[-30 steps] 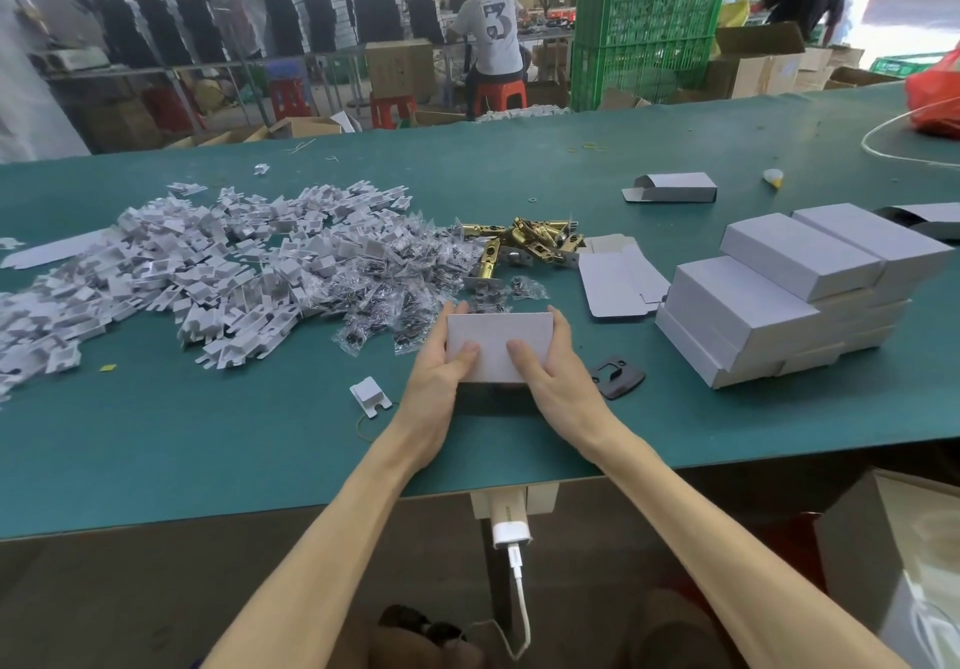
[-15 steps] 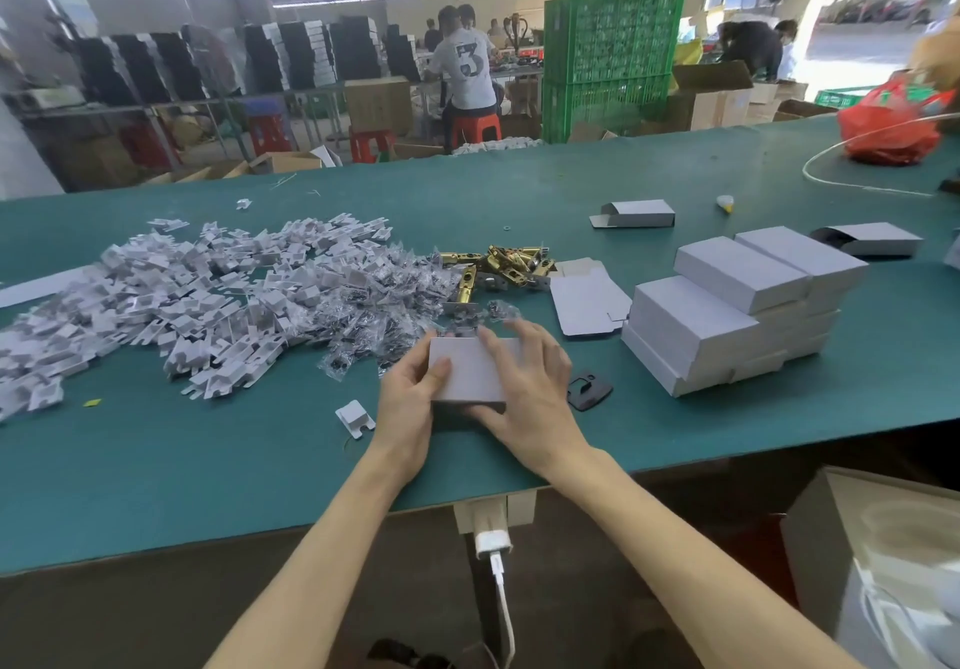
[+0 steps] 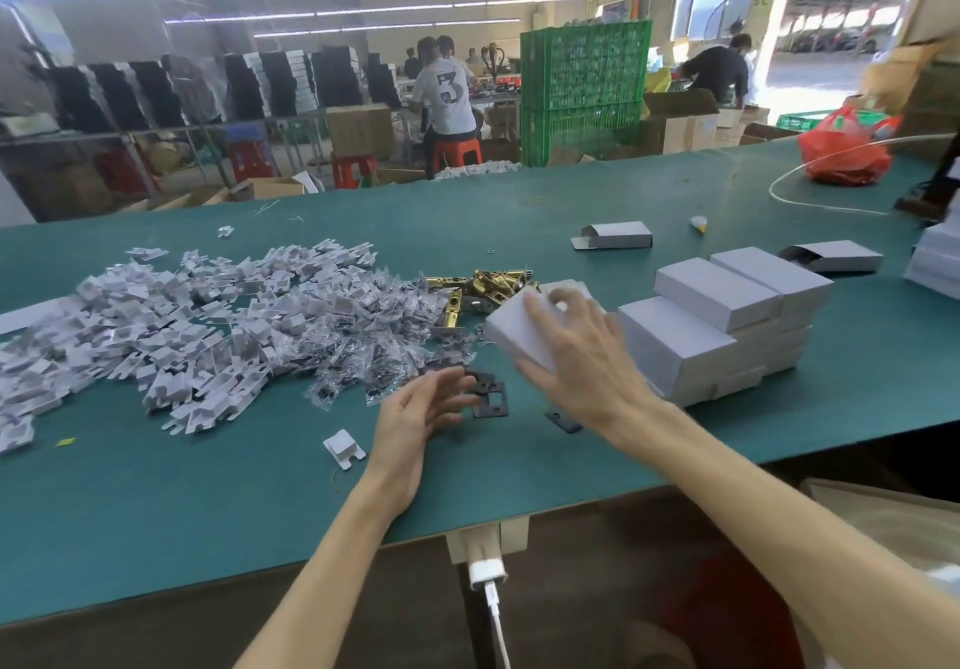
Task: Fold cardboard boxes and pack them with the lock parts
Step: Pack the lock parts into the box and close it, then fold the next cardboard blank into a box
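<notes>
My right hand (image 3: pixel 582 361) grips a closed grey cardboard box (image 3: pixel 514 333) and holds it above the table, just left of the stack of closed grey boxes (image 3: pixel 722 325). My left hand (image 3: pixel 421 408) hovers low over the green table (image 3: pixel 260 486) with loose fingers, its fingertips at some black lock plates (image 3: pixel 491 393); it holds nothing. Behind lie brass lock parts (image 3: pixel 488 286), a heap of small screw bags (image 3: pixel 384 351) and a wide heap of white cardboard inserts (image 3: pixel 171 320).
Two open-ended grey boxes (image 3: pixel 615 237) (image 3: pixel 836 256) lie farther back. A single white insert (image 3: pixel 343 447) sits near the front edge. A red plastic bag (image 3: pixel 844 151) and a white cable (image 3: pixel 831 203) lie at the far right. People work behind the table.
My right hand lifted the closed box off the table and carried it right toward the stack. My left hand let go of it, uncovering the black plates beneath.
</notes>
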The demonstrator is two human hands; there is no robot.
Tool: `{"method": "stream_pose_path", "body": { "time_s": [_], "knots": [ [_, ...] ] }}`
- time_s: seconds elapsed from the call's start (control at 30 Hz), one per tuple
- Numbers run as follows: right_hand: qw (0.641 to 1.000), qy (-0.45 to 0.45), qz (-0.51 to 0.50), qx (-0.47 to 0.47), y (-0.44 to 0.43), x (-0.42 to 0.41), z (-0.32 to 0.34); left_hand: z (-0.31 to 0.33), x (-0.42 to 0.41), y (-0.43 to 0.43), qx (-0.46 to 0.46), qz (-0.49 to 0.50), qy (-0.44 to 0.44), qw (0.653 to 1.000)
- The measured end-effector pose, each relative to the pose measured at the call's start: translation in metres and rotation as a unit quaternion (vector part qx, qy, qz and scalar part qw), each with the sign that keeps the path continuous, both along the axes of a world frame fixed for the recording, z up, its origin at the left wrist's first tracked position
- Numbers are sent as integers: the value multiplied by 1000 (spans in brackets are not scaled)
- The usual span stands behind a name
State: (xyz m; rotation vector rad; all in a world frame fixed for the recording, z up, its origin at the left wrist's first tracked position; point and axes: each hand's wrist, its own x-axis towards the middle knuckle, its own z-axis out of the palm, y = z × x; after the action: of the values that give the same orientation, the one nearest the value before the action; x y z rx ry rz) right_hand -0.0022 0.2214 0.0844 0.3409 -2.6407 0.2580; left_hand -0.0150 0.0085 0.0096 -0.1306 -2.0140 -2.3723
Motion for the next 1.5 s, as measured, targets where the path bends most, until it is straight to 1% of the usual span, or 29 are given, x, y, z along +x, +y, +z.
{"method": "stream_pose_path", "body": {
  "time_s": [0.07, 0.13, 0.2, 0.3, 0.37, 0.47, 0.57, 0.7, 0.77, 0.83, 0.9, 0.97, 1.03, 1.1, 1.23, 1.4, 1.5],
  "knots": [
    [998, -7, -57, 0, 20, -8, 19, -2, 1, 1, -20, -3, 10, 1000],
    [992, -15, -117, 33, 40, -14, 33, -4, 1, 1, -30, -4, 16, 999],
    [983, -44, -169, 59, 56, -19, 41, -4, -1, 1, -28, -1, 17, 999],
    [967, -108, -219, 75, 74, -22, 38, -6, -1, 1, -28, -1, 16, 999],
    [962, -118, -232, 78, 80, -22, 30, -7, -1, 1, -28, -3, 13, 1000],
    [962, -114, -235, 84, 83, -22, 26, -8, -2, 1, -32, -4, 14, 999],
    [959, -131, -237, 83, 86, -23, 30, -8, -1, 0, -35, -5, 15, 999],
    [957, -125, -238, 109, 88, -23, 32, -8, -1, 0, -35, -4, 19, 999],
    [957, -103, -240, 125, 86, -24, 28, -8, -1, 0, -39, -4, 19, 999],
    [958, -58, -228, 163, 80, -29, 22, -8, -1, 1, -44, -4, 18, 999],
    [961, -15, -190, 199, 67, -36, 15, -9, 0, 2, -50, -2, 19, 999],
    [964, -3, -148, 223, 51, -44, 6, -8, -1, 4, -55, 1, 21, 998],
    [963, -21, -116, 244, 34, -57, -2, -8, -1, 5, -61, 2, 24, 998],
    [953, -71, -100, 276, 20, -71, -11, -8, -1, 5, -63, 3, 25, 998],
    [923, -172, -126, 320, 5, -94, -21, -9, -1, 4, -59, 9, 24, 998],
    [929, -199, -75, 303, 5, -100, -23, -10, -3, 4, -54, 5, 25, 998],
    [936, -200, -71, 281, 11, -97, -16, -10, -4, 3, -51, 2, 24, 998]
  ]
}}
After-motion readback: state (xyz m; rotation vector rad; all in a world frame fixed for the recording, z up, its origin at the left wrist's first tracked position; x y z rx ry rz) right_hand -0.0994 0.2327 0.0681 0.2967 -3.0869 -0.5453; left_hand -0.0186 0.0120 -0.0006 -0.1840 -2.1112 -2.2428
